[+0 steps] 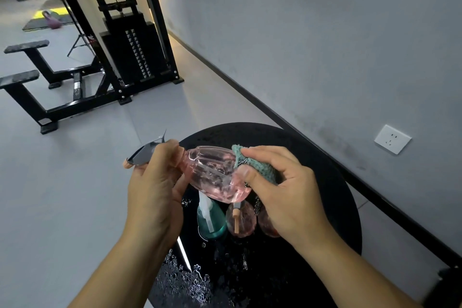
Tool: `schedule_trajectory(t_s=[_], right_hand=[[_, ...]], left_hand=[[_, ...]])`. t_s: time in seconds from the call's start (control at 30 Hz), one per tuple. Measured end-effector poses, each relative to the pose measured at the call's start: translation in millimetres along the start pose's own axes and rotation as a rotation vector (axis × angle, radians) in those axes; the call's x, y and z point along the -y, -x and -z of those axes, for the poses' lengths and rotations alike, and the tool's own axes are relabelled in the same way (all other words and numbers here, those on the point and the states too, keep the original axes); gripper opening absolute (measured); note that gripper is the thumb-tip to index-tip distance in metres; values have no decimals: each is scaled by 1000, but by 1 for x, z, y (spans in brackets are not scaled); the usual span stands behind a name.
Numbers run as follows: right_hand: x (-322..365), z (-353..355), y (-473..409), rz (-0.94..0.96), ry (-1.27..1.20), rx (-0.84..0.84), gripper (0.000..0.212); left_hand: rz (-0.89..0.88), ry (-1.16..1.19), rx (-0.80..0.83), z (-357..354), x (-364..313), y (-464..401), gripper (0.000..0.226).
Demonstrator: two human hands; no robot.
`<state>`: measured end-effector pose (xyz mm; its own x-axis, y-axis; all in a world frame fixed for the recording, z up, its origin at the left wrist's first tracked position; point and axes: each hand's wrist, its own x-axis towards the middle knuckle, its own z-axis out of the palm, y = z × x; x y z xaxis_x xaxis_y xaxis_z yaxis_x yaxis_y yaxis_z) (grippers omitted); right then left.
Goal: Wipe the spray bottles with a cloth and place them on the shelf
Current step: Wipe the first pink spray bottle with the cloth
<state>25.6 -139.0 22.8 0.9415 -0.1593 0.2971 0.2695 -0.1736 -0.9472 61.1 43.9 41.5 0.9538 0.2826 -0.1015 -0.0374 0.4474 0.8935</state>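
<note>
- Right now right hand (pixel 287 190) fingers pinch teal cloth (pixel 260 165) against base of pink spray bottle (pixel 215 175).
- Left hand (pixel 155 182) grips bottle's neck, grey trigger head (pixel 143 154) sticking out left.
- Bottle held sideways above black round table (pixel 325 165).
- Teal bottle (pixel 211 220) and two pink bottles (pixel 241 219) stand on table below.

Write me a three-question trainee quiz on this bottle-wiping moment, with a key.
1. True or false: the left hand holds the pink bottle at its sprayer end.
2. Which is pressed against the pink bottle's base? A) a sponge B) the cloth C) a brush
3. Fill in: on the black table, below the held bottle, a ____ bottle stands left of two pinkish ones.

Key: 1 true; 2 B, held by the right hand; 3 teal.
</note>
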Motion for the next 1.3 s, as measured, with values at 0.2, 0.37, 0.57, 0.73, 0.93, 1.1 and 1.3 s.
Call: schedule_trajectory(t_s=[0.2,0.37,0.57,0.73,0.93,1.1,1.3], right_hand=[[-3,1,3,-10,0,-3,28],[-4,-2,5,39,67,28,29],[-4,2,2,123,130,19,31],[-6,5,2,147,154,6,27],[-6,5,-1,151,297,-14,20],[-6,-1,0,206,432,44,25],[-8,5,-1,81,388,51,26]], left_hand=[[42,-187,86,-4,-6,5,21],[93,-151,96,2,-8,3,11],[161,-18,36,3,-2,2,13],[137,2,62,0,-3,4,9],[44,-61,104,-8,3,12,15],[29,-133,92,-8,10,12,17],[14,-128,64,-7,8,7,13]])
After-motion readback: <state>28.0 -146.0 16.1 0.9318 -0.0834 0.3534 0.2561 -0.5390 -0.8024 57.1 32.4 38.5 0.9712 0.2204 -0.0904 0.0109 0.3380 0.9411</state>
